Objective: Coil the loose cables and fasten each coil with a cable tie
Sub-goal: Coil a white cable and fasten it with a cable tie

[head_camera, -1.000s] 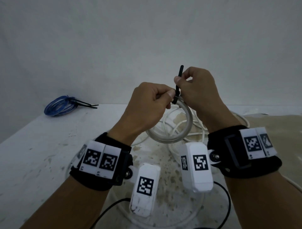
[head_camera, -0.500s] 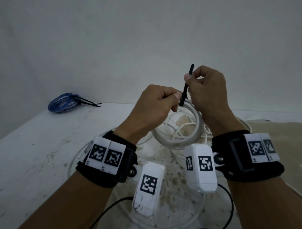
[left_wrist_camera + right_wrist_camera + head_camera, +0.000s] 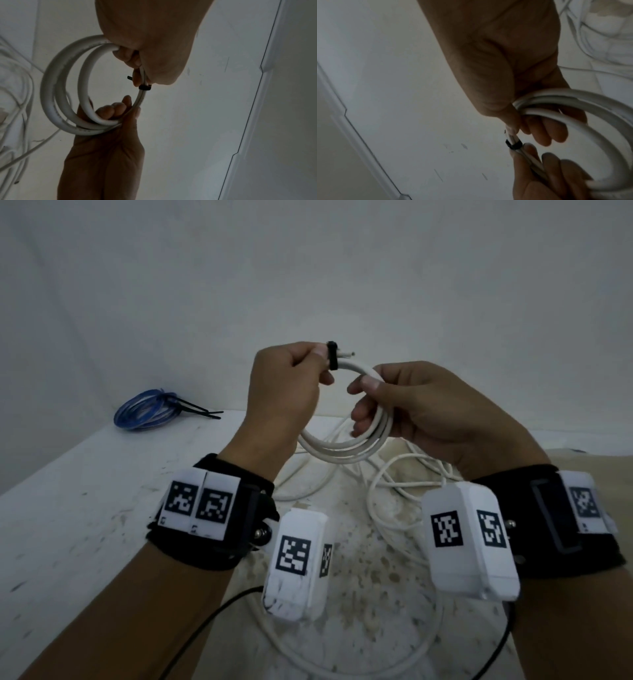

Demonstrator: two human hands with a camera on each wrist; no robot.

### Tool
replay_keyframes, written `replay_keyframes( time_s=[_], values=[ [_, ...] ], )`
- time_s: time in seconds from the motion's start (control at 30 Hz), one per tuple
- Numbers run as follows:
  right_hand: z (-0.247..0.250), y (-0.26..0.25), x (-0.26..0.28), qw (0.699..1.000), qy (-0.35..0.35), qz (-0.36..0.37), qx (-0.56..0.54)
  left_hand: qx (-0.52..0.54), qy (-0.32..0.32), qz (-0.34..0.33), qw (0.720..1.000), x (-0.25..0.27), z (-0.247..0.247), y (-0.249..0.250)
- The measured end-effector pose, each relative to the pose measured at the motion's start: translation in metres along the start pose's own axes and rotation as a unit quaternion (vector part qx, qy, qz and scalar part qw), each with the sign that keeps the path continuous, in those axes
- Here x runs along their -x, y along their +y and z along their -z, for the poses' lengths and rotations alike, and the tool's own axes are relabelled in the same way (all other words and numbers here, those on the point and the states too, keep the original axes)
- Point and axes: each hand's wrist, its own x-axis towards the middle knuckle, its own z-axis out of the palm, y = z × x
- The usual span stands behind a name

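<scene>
White round cable coil (image 3: 346, 451) is held up in the air between both hands, above the table. Thin black plastic cable tie (image 3: 332, 356) is cinched round the coil's top, with short cable ends poking out beside it. Left hand (image 3: 286, 392) has fingers curled tight, pinching the coil right at the tie. Right hand (image 3: 421, 409) has fingers curled round the coil's right side, thumb on top. Stained white table (image 3: 85, 508) below carries loose white cables (image 3: 394, 501) in a tangle. Blue cable coil (image 3: 144, 412), tied with black ties, lies at the far left edge by the plain pale wall (image 3: 308, 268).
</scene>
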Motion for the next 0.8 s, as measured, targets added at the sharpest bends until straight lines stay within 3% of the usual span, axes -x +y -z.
replay_keyframes(
  time_s=[0.2,0.4,0.57,0.7,0.8],
  values=[
    [-0.01,0.004,-0.006,0.986,-0.001,-0.005,-0.164,0.024,-0.003,0.017,1.0,-0.001,0.0,-0.001],
    [-0.022,0.003,-0.013,0.963,0.103,-0.042,-0.245,0.037,-0.038,0.018,0.998,0.002,-0.002,0.002],
    [-0.026,0.004,-0.013,0.971,0.11,-0.028,-0.211,0.058,-0.057,0.043,0.996,-0.004,0.008,0.005],
    [-0.022,0.001,-0.013,0.984,0.157,-0.032,-0.073,-0.016,-0.129,0.012,0.991,-0.002,0.011,0.004],
    [-0.02,0.003,-0.014,0.982,0.17,-0.022,-0.081,-0.065,-0.179,-0.023,0.982,0.004,0.004,0.004]
  ],
)
